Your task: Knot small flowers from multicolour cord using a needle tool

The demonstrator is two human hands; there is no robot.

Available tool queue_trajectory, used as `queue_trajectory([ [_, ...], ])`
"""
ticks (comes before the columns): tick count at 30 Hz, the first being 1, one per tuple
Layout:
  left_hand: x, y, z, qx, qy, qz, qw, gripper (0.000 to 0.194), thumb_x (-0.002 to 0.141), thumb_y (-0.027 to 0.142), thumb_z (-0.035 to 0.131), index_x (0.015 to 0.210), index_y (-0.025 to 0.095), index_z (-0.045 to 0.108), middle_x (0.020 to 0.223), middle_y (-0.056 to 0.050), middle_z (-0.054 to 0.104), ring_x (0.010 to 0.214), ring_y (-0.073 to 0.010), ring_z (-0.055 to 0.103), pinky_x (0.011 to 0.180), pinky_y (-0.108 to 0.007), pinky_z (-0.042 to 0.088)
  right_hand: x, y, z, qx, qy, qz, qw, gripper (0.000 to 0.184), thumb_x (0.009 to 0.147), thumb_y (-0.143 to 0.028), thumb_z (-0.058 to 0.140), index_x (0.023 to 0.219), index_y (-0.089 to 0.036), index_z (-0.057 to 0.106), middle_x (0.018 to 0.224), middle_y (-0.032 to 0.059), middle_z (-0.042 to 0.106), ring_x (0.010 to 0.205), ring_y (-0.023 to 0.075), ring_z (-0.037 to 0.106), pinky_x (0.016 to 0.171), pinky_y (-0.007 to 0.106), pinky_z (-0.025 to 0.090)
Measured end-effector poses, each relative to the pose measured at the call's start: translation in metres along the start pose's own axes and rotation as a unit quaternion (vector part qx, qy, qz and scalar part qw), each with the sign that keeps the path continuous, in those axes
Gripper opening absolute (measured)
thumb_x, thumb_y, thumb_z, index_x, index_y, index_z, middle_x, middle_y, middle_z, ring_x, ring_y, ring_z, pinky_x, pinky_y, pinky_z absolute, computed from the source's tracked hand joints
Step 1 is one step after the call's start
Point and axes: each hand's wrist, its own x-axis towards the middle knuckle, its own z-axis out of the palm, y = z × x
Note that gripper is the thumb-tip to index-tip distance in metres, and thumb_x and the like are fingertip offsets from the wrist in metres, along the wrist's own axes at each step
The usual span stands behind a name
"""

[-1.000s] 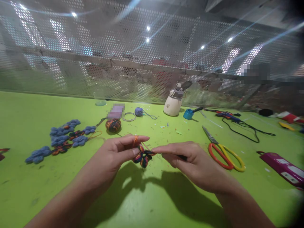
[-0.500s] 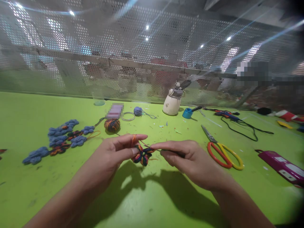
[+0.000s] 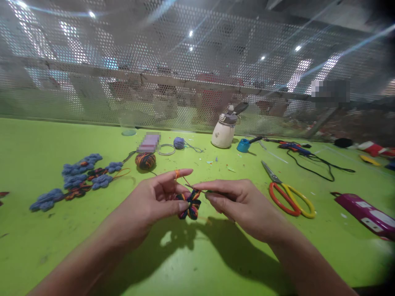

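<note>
Left hand (image 3: 151, 199): thumb pressed on the left petals of a multicolour crocheted flower (image 3: 193, 211), pinching it against fingers behind, these partly hidden. Index finger held out straight above the flower, pointing right, with orange yarn (image 3: 177, 174) wound round it; 1 strand slants from there down to the flower's top.

Right hand (image 3: 247, 207): thumb and index finger pinch a thin rod (image 3: 189, 186); index fingertip reaches the flower's upper right petal. Remaining fingers curled below, partly hidden.

Position: flower between the 2 hands, above the green table (image 3: 173, 275), right of the left thumb tip. Its face is turned to the viewer, petals radiating round the centre; outline roughly round, long axis not discernible. Rod's long axis runs sideways, far end pointing left and slightly up, over the flower's top; tip shape too small to read. Multicolour yarn ball (image 3: 145, 162) lies beyond the left hand
</note>
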Motion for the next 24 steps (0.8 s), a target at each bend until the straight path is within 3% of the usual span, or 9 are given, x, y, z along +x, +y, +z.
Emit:
queue_trajectory([
  [4, 0.001, -0.0006, -0.0002, -0.011, -0.003, -0.01, 1.0, 0.066, 0.066, 0.011, 0.077, 0.127, 0.021, 0.054, 0.078, 0.0, 0.065, 0.073, -0.0156, 0.062, 0.071, -0.029, 0.048, 0.0025, 0.0032, 0.0005, 0.035, -0.018, 0.028, 0.999, 0.033, 0.088, -0.02, 0.052, 0.118, -0.017, 0.066, 0.053, -0.0069, 0.03, 0.048, 0.0083, 0.025, 0.045, 0.022, 0.021],
  [11, 0.0008, -0.0022, -0.0012, -0.004, -0.035, -0.019, 0.999, 0.075, 0.069, 0.009, 0.074, 0.136, 0.022, 0.043, 0.078, 0.001, 0.065, 0.073, -0.0159, 0.063, 0.072, -0.031, 0.047, 0.0057, 0.0064, 0.0023, 0.053, -0.024, 0.022, 0.998, 0.033, 0.087, -0.019, 0.053, 0.116, -0.014, 0.067, 0.053, -0.0069, 0.031, 0.049, 0.008, 0.026, 0.045, 0.023, 0.02],
  [24, 0.004, -0.0054, -0.0003, 0.004, -0.033, 0.006, 0.999, 0.073, 0.069, 0.008, 0.073, 0.135, 0.021, 0.043, 0.075, 0.003, 0.063, 0.071, -0.0144, 0.062, 0.07, -0.029, 0.046, 0.0082, 0.0079, 0.0059, 0.09, -0.02, 0.049, 0.995, 0.033, 0.087, -0.016, 0.053, 0.117, -0.013, 0.066, 0.051, -0.0074, 0.032, 0.047, 0.0074, 0.027, 0.044, 0.022, 0.023],
])
